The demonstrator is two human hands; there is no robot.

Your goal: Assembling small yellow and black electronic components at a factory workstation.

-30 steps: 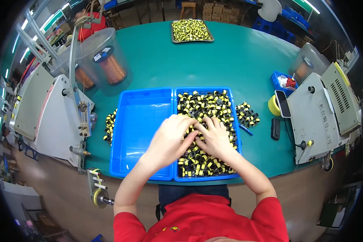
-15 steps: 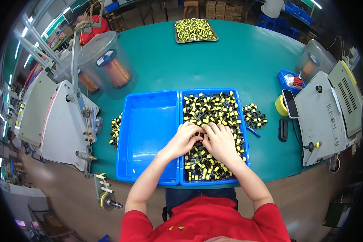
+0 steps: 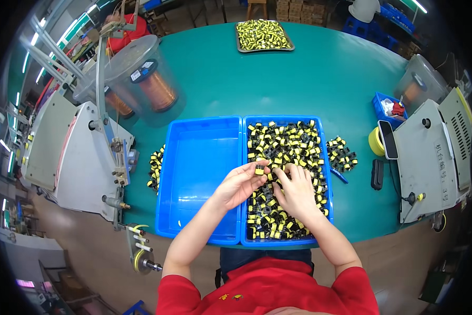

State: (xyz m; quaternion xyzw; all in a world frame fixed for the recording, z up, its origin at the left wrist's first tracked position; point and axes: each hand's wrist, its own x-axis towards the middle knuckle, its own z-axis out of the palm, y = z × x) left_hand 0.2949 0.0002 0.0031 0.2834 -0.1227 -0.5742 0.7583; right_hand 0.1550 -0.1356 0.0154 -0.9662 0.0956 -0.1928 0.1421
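Scene is viewed via head-worn L fisheye cam, pointed down & fwd. L hand (image 3: 237, 186) and R hand (image 3: 298, 193) are seen from above, nr. pic. ctr.; red shirt (image 3: 273, 286) is caught at btm., green table (image 3: 215, 79) covered near to far edge; straight lines are bent twd. rim.

Left bin (image 3: 202, 157) beside right bin (image 3: 280, 243) on table (image 3: 278, 84), parts (image 3: 286, 139) in right bin, tray (image 3: 266, 50) behind both

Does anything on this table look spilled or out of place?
Perhaps the loose black-and-yellow parts on the green table, right of the filled blue tray: lying outside it, they look spilled, though they may be placed deliberately. A small pale speck also sits alone in the left tray.
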